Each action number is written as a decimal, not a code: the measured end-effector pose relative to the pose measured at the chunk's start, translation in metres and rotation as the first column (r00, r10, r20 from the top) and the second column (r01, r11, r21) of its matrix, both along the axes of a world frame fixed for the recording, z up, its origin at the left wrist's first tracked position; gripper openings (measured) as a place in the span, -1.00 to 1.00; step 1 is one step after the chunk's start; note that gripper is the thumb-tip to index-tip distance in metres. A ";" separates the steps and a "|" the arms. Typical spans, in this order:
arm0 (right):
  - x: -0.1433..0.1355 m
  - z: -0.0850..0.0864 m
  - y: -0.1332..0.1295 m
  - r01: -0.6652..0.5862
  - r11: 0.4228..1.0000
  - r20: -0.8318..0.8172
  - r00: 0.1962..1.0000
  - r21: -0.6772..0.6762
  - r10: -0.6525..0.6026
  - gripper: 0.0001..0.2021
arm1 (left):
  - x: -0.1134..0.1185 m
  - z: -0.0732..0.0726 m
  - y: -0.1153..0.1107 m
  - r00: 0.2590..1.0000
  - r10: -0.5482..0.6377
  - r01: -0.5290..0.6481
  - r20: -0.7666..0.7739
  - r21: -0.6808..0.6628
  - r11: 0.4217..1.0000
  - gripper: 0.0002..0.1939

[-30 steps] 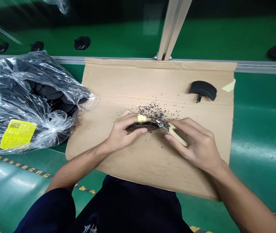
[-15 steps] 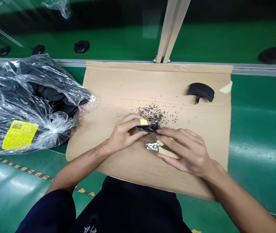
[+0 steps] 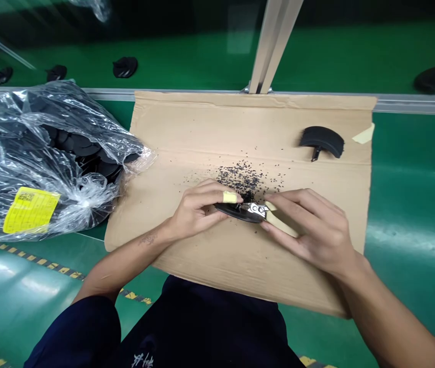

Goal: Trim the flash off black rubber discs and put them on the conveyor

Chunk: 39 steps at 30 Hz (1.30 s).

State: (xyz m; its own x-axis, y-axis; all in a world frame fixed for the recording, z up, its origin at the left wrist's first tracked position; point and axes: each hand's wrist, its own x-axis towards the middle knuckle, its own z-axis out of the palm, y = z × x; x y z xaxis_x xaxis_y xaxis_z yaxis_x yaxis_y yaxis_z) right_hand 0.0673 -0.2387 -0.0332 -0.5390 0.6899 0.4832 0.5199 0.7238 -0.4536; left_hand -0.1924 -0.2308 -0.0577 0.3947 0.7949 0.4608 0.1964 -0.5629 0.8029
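Note:
My left hand [image 3: 204, 204] pinches the left end of a thin, dark, rounded plastic part [image 3: 240, 213] held above the cardboard; yellow tape wraps one finger. In my right hand [image 3: 313, 225] is a pair of side cutters [image 3: 274, 220] with pale yellow handles. Their metal jaws lie over the part's upper face, close to my left fingertips. Whether the blades are closed on anything is too small to tell. Just beyond the part, many tiny black clippings [image 3: 240, 176] are scattered on the cardboard sheet [image 3: 202, 255].
A clear plastic bag [image 3: 83, 199] full of black parts, with a yellow label [image 3: 31, 209], lies at the left. One curved black part [image 3: 321, 142] with a stem rests at the cardboard's upper right, near a tape piece [image 3: 363, 134]. A metal post [image 3: 274, 46] rises behind.
The cutters have turned and moved up, so their jaws now lie on the part. My right fingers have left the part, which now shows its broad face.

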 end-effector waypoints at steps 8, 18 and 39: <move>0.002 -0.001 -0.003 -0.027 0.999 0.032 0.999 -0.025 0.028 -0.59 | 0.002 -0.002 0.001 1.000 -0.026 0.025 0.012 0.077 0.997 -0.77; 0.002 -0.001 -0.002 -0.032 0.999 0.078 0.996 0.031 0.030 -0.58 | 0.002 -0.002 0.000 0.999 -0.017 0.013 0.028 0.119 0.993 -0.74; 0.001 0.000 -0.007 -0.044 0.997 0.209 0.978 0.070 0.029 -0.69 | -0.002 -0.004 -0.002 0.998 -0.066 0.066 -0.006 0.226 0.972 -0.70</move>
State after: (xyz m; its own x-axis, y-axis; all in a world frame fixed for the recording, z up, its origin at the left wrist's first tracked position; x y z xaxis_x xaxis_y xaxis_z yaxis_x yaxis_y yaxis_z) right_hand 0.0685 -0.2458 -0.0332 -0.6570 0.6344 0.4073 0.5697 0.7716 -0.2830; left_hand -0.1948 -0.2328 -0.0616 0.4415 0.6425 0.6263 0.1515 -0.7414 0.6537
